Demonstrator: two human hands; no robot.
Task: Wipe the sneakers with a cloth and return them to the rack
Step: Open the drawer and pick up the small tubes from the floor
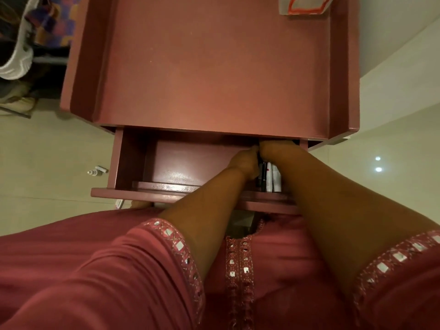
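Observation:
A white-soled sneaker (17, 59) with a colourful upper sits on a rack (51, 59) at the far left, well away from both hands. No cloth is visible. Both my hands are inside the open drawer (166, 163) of a dark pink cabinet (214, 67). My left hand (245, 161) is curled over several upright tubes and bottles (270, 175) in the drawer's right part. My right hand (273, 146) reaches to the drawer's back, and its fingers are hidden under the cabinet top. I cannot see what either hand holds.
A white container with red markings (304, 5) stands on the cabinet top at the far right corner. Two small bottles (97, 171) lie on the pale tiled floor left of the drawer. Another pale shoe (16, 103) lies lower left of the rack.

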